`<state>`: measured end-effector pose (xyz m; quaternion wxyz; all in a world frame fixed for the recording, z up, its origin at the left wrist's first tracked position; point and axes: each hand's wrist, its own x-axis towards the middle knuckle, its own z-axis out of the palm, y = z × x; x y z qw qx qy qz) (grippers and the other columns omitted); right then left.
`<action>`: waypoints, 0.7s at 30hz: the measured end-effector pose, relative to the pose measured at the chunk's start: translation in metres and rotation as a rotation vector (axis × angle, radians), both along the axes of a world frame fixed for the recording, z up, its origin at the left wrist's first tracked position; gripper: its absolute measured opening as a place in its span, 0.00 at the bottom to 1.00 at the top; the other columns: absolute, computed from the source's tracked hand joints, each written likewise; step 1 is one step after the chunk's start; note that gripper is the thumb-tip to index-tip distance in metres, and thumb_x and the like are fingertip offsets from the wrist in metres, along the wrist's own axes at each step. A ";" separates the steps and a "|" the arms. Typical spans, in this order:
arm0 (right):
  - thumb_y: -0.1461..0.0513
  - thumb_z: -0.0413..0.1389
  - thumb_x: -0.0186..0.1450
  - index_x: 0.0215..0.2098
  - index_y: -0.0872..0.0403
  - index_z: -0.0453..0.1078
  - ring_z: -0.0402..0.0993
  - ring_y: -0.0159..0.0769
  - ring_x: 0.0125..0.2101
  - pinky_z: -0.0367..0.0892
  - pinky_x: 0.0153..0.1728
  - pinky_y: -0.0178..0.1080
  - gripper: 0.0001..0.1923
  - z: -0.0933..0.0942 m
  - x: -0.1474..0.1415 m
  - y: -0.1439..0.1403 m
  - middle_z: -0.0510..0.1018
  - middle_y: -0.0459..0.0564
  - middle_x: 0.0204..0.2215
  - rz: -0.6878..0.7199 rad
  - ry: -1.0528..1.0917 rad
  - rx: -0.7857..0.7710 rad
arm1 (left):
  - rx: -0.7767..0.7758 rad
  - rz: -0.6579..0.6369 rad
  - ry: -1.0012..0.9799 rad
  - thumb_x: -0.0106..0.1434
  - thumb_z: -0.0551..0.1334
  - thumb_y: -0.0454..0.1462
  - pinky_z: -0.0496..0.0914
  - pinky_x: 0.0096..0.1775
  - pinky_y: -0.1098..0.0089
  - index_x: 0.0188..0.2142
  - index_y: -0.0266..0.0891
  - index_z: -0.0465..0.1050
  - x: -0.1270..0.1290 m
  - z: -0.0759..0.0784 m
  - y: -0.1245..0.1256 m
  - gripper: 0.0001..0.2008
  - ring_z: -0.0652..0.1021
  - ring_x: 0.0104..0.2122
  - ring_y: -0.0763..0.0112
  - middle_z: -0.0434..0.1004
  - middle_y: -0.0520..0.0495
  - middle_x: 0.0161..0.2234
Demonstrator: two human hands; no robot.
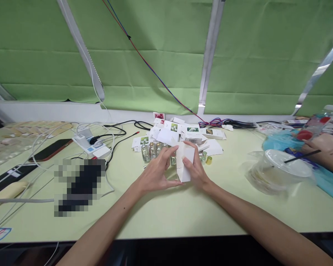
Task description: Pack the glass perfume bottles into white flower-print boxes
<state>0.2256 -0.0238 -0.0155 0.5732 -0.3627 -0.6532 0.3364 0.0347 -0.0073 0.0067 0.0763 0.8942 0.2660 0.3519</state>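
Note:
Between my two hands, above the table, a small white cardboard box (185, 166) stands upright with its top flaps raised. My right hand (196, 170) grips its right side, the thumb across the near face. My left hand (158, 171) closes on its left edge, thumb near the bottom corner and fingers near the top. Just behind my hands stand several small glass bottles (145, 153) in a row. A yellow-green cap (209, 160) lies to the right of the box. Beyond is a pile of white printed cartons (192, 129). What is inside the held box is hidden.
To the left lie a power strip (90, 144), tangled cables, a phone (51, 149) and a blurred-out dark object (80, 188). On the right are a lidded plastic bowl (284, 166) with a black straw and another person's hand (327, 147) beside blue plastic.

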 end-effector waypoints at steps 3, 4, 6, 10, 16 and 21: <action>0.44 0.51 0.69 0.65 0.48 0.53 0.72 0.49 0.50 0.69 0.50 0.51 0.32 0.000 0.000 0.000 0.71 0.56 0.54 0.015 0.013 -0.001 | -0.005 -0.002 -0.003 0.55 0.73 0.45 0.65 0.27 0.73 0.69 0.53 0.38 0.001 0.001 -0.002 0.53 0.67 0.28 0.76 0.65 0.44 0.50; 0.45 0.51 0.69 0.65 0.48 0.53 0.72 0.49 0.51 0.69 0.50 0.51 0.32 0.000 0.000 0.000 0.71 0.56 0.54 0.019 0.017 -0.002 | -0.009 -0.002 -0.005 0.55 0.72 0.44 0.65 0.27 0.73 0.69 0.53 0.38 0.001 0.002 -0.003 0.53 0.67 0.28 0.76 0.65 0.43 0.50; 0.45 0.51 0.69 0.65 0.48 0.53 0.71 0.49 0.51 0.69 0.50 0.51 0.32 0.000 0.000 0.000 0.71 0.56 0.55 0.019 0.019 -0.006 | -0.014 -0.002 -0.009 0.55 0.72 0.43 0.65 0.26 0.73 0.69 0.53 0.38 0.002 0.002 -0.003 0.53 0.67 0.28 0.76 0.65 0.43 0.51; 0.44 0.51 0.69 0.65 0.48 0.52 0.71 0.48 0.52 0.70 0.49 0.49 0.32 0.000 0.000 0.000 0.70 0.56 0.57 0.020 0.013 -0.013 | -0.013 0.001 -0.007 0.55 0.71 0.42 0.65 0.26 0.73 0.69 0.52 0.39 0.002 0.003 -0.004 0.52 0.67 0.28 0.76 0.66 0.42 0.52; 0.42 0.50 0.69 0.65 0.48 0.52 0.73 0.46 0.45 0.72 0.45 0.49 0.33 0.001 0.000 0.000 0.71 0.55 0.53 0.016 0.009 -0.008 | -0.007 0.007 -0.025 0.54 0.72 0.45 0.64 0.26 0.73 0.69 0.52 0.39 0.001 0.003 -0.003 0.54 0.67 0.27 0.78 0.67 0.43 0.52; 0.41 0.49 0.68 0.65 0.47 0.53 0.73 0.47 0.45 0.72 0.44 0.49 0.33 -0.001 0.000 0.001 0.72 0.55 0.50 -0.006 0.020 -0.006 | -0.002 0.013 -0.050 0.52 0.74 0.49 0.63 0.25 0.73 0.70 0.52 0.38 0.001 0.002 -0.002 0.56 0.65 0.26 0.78 0.67 0.44 0.50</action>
